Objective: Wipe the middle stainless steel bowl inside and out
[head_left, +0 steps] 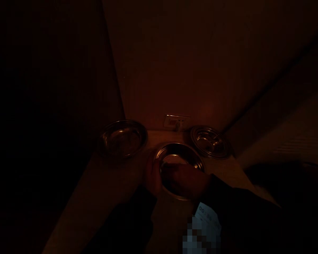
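Observation:
A round metal bowl (178, 145) with a shiny rim stands in the middle of the wooden table, nearest to both hands. My left hand (153, 178) holds its left rim, with the fingers against the side. My right hand (187, 178) reaches in from the right over the bowl, its fingers down inside and curled together. Darkness hides the fingertips, so whatever they touch or hold cannot be made out. The contents of the bowl are also too dark to tell.
A larger metal bowl (141, 143) sits at the back left of the table (116, 190). At the back right is a metal dish (202, 152) that seems divided inside. A socket plate (169, 121) is on the wall behind. A lit phone-like screen (205, 225) glows below my right forearm.

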`<control>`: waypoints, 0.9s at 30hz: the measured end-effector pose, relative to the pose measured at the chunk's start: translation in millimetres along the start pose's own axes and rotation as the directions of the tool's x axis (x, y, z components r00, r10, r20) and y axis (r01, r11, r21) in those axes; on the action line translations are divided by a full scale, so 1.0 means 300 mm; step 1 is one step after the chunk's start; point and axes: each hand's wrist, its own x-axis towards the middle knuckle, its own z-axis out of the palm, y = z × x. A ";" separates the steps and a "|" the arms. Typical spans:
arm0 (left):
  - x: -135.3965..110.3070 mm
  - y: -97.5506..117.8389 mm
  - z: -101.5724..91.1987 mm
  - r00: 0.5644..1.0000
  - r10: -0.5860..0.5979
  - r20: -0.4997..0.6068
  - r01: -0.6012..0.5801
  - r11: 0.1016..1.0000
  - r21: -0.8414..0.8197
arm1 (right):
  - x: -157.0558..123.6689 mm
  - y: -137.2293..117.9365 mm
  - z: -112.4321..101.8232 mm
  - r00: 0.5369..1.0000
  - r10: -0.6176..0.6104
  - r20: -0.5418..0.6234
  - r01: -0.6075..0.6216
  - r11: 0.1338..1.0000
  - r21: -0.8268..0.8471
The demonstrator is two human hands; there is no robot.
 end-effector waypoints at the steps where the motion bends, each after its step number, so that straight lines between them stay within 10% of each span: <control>1: 0.000 -0.001 0.000 1.000 -0.005 0.001 0.005 1.000 0.001 | -0.001 0.002 0.001 1.000 -0.022 -0.006 0.022 1.000 0.011; 16: 0.050 0.044 -0.030 0.988 -0.008 -0.152 0.020 0.997 0.073 | 0.022 0.068 0.009 0.997 0.005 -0.082 -0.004 1.000 0.011; 27: 0.029 0.018 -0.016 1.000 -0.022 0.022 0.023 1.000 -0.020 | -0.011 0.060 0.010 0.971 -0.238 -0.016 0.239 0.965 0.112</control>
